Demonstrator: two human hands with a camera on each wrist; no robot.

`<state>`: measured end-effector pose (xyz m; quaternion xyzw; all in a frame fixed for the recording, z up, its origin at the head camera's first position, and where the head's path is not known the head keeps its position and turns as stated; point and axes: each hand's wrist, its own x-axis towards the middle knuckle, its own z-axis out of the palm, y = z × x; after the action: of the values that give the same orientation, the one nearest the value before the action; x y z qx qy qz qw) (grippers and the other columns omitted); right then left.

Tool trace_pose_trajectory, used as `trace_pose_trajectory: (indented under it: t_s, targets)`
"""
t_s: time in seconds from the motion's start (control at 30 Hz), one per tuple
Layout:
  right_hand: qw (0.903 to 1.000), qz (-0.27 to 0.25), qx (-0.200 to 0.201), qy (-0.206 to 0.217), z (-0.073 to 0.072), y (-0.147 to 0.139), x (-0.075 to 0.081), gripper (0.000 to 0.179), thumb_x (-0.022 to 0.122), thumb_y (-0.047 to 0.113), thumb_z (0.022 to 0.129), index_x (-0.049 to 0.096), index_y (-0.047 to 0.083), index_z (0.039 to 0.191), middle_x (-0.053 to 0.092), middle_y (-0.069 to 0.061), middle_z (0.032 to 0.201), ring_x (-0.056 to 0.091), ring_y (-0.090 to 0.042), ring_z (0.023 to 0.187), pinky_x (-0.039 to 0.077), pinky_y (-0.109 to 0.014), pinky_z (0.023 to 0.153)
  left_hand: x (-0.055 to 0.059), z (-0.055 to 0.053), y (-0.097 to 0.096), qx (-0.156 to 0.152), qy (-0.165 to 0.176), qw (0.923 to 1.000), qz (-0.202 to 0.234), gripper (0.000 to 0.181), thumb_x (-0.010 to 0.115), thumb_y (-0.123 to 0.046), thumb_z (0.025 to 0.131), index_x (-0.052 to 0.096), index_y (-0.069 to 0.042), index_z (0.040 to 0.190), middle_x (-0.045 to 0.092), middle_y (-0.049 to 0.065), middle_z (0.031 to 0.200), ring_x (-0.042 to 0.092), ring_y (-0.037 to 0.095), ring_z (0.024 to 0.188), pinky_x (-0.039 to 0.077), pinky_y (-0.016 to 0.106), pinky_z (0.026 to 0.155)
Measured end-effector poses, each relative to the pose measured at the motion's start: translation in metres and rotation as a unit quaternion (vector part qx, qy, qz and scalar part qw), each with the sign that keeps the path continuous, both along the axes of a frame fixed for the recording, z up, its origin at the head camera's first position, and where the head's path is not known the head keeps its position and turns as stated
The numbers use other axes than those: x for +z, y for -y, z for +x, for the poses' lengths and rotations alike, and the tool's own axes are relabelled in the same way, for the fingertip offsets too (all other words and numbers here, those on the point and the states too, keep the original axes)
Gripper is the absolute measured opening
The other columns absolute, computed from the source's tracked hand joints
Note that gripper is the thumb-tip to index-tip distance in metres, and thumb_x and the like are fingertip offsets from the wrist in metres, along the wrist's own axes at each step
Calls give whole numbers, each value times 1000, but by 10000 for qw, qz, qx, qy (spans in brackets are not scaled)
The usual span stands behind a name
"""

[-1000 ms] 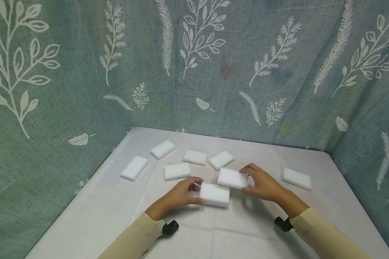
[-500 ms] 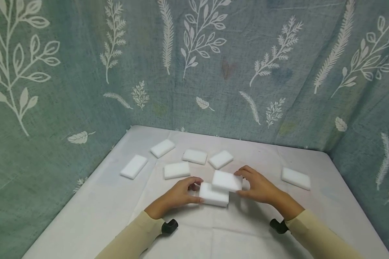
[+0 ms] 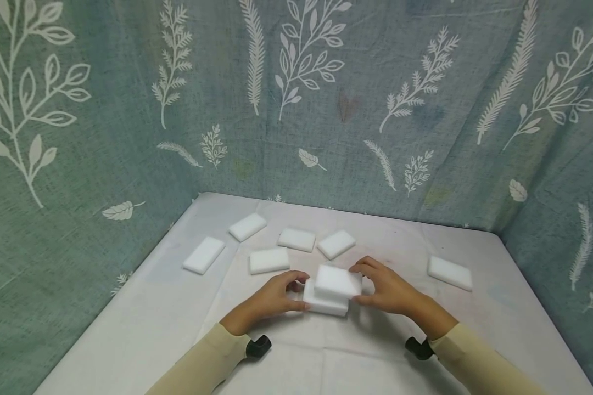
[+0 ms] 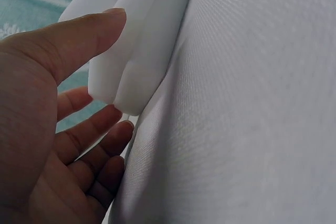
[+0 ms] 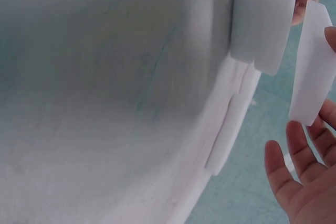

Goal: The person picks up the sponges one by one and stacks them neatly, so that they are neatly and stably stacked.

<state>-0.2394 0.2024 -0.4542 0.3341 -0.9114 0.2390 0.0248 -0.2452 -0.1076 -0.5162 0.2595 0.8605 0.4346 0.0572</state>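
A pair of white sponge blocks lies stacked on the table; in the left wrist view the lower block (image 4: 149,56) and the upper block (image 4: 113,59) sit flush. My left hand (image 3: 270,300) grips their left end, thumb on one side and fingertips at the other. Between the thumb and fingers of my right hand (image 3: 392,292) is a third white sponge block (image 3: 337,281), pinched by its right end. In the right wrist view a gap shows between this held sponge (image 5: 312,72) and the stack (image 5: 260,24). From the head it covers much of the stack's top.
Several more sponges lie flat around the stack: one near sponge (image 3: 269,260), one behind it (image 3: 296,240), one tilted sponge (image 3: 336,244), two at the left, including a sponge (image 3: 203,255), and a lone sponge (image 3: 449,272) at the right. Patterned curtains (image 3: 346,109) enclose the white-covered table (image 3: 365,356).
My right hand has carried its sponge leftward and slightly nearer, from behind the stack's right end to above the stack. My left hand has stayed at the stack.
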Motion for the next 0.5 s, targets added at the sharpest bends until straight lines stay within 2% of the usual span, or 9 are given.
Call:
trace_pose_trajectory:
  t_s: [0.27, 0.5]
  targets:
    - [9998, -57, 181, 36, 2, 8, 1, 54, 82, 32, 77, 60, 15, 124, 52, 8, 123, 53, -11, 111, 47, -38, 92, 0, 0, 1, -12, 111, 9999, 36, 68, 84, -42, 74, 56, -17, 130, 59, -8, 119, 58, 13, 104, 47, 37, 91]
    - [9997, -50, 221, 87, 4, 13, -1, 54, 82, 32, 77, 60, 15, 124, 51, 10, 122, 52, -10, 112, 47, -38, 93, 1, 0, 0, -20, 6, 10000, -41, 68, 85, -41, 74, 57, -16, 130, 59, -7, 119, 57, 14, 103, 47, 37, 90]
